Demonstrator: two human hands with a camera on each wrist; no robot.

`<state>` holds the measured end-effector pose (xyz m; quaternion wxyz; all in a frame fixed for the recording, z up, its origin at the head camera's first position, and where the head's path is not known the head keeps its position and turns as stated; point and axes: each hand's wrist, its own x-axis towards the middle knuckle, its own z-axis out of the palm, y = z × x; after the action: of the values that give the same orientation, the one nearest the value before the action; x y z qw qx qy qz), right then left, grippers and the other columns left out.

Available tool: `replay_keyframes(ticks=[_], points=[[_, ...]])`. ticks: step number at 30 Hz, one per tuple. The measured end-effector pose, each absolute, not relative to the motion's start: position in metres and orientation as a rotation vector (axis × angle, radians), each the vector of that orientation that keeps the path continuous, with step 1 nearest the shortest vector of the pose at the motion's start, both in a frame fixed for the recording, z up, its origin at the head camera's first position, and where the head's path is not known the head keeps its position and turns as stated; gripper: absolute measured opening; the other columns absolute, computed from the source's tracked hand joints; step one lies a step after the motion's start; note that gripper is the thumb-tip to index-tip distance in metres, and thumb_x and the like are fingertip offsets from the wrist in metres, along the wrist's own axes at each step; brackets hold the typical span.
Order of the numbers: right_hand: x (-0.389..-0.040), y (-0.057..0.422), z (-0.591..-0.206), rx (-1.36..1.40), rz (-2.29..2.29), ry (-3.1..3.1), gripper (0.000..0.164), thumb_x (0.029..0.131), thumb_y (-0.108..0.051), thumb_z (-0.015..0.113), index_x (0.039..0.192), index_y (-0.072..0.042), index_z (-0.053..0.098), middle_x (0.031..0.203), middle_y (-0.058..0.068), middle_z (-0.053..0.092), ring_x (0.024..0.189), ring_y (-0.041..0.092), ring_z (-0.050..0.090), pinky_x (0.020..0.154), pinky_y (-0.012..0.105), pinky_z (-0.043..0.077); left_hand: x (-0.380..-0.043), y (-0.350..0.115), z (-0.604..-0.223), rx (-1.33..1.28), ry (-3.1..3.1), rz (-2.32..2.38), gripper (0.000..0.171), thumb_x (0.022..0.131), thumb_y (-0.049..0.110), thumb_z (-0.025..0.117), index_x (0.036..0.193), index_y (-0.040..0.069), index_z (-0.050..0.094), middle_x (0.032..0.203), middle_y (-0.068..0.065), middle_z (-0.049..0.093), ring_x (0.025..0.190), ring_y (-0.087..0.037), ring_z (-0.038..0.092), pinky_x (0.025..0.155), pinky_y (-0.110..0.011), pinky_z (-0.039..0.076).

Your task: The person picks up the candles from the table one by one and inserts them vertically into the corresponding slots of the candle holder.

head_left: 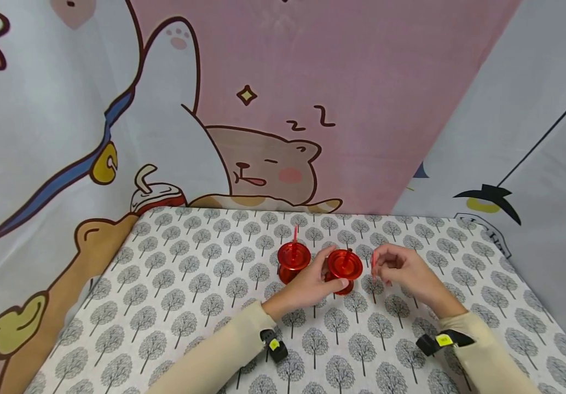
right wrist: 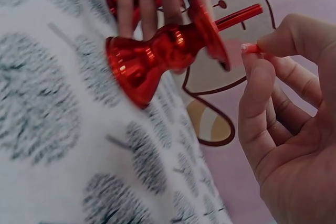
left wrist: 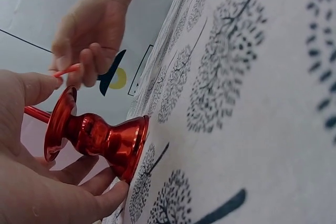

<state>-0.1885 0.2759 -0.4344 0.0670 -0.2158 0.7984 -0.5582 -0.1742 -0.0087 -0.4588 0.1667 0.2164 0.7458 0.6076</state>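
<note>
Candlesticks: two red metallic candle holders stand upright on the table point(head_left: 174, 306), which is covered by a cloth printed with grey trees. The near candle holder point(head_left: 344, 270) sits just right of table centre; the far candle holder point(head_left: 293, 261) stands just beside it at 9 o'clock, apart from it, with a thin red candle point(head_left: 295, 234) rising upright from its cup.

Left hand point(head_left: 312, 284): grasping the near candle holder. The thumb lies against the rim of the dish, and the fingers curl round the waist and base, as the left wrist view confirms at the holder point(left wrist: 100, 137). The base rests flat on the cloth. A thin red rod projects from the dish top in both wrist views; whether it belongs to this holder or to the far one cannot be told.

Right hand point(head_left: 403, 271): pinching a second thin red candle point(head_left: 374, 262) between thumb and fingertips, remaining fingers curled. This candle is held nearly upright at 3 o'clock of the near holder, near its dish but not touching it. The right wrist view shows the pinched candle end point(right wrist: 252, 49) just beside the dish edge point(right wrist: 210, 30).

Surroundings: a cartoon-printed curtain point(head_left: 312, 98) hangs behind the table at 12 o'clock. Both arms wear cream sleeves point(head_left: 219, 355) with black wrist straps point(head_left: 274, 345).
</note>
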Motion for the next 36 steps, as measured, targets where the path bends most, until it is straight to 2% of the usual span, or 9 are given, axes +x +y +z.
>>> replay_keyframes(ticks=[5, 13, 26, 36], points=[[-0.193, 0.269, -0.425, -0.696, -1.757, 2.402, 0.026, 0.091, 0.019, 0.059, 0.110, 0.004, 0.066, 0.093, 0.016, 0.070, 0.071, 0.021, 0.063, 0.057, 0.033, 0.058, -0.173, -0.006, -0.457, 0.610, 2.137, 1.731, 0.086, 0.107, 0.028, 0.072, 0.176, 0.015, 0.021, 0.166, -0.010, 0.050, 0.150, -0.020, 0.052, 0.121, -0.040, 0.045], [-0.198, 0.257, -0.413, -0.716, -1.791, 2.445, 0.009, 0.103, 0.005, 0.070, 0.111, 0.001, 0.068, 0.094, 0.016, 0.071, 0.069, 0.019, 0.061, 0.057, 0.035, 0.056, -0.174, -0.004, -0.457, 0.615, 2.196, 1.706, 0.084, 0.107, 0.027, 0.073, 0.174, 0.013, 0.025, 0.164, -0.010, 0.053, 0.146, -0.019, 0.055, 0.117, -0.035, 0.047], [-0.210, 0.238, -0.400, -0.709, -1.916, 2.430, 0.012, 0.101, 0.006, 0.071, 0.112, 0.005, 0.067, 0.096, 0.008, 0.076, 0.068, 0.018, 0.060, 0.059, 0.030, 0.055, -0.178, -0.003, -0.459, 0.648, 2.214, 1.678, 0.083, 0.108, 0.029, 0.073, 0.174, 0.013, 0.025, 0.161, -0.010, 0.055, 0.142, -0.017, 0.058, 0.113, -0.031, 0.050], [-0.211, 0.234, -0.400, -0.803, -1.966, 2.413, 0.011, 0.101, 0.010, 0.071, 0.111, 0.007, 0.067, 0.094, 0.006, 0.076, 0.066, 0.019, 0.058, 0.057, 0.028, 0.053, -0.179, -0.004, -0.461, 0.645, 2.200, 1.689, 0.081, 0.107, 0.028, 0.073, 0.173, 0.016, 0.028, 0.163, -0.008, 0.052, 0.145, -0.017, 0.055, 0.117, -0.031, 0.047]])
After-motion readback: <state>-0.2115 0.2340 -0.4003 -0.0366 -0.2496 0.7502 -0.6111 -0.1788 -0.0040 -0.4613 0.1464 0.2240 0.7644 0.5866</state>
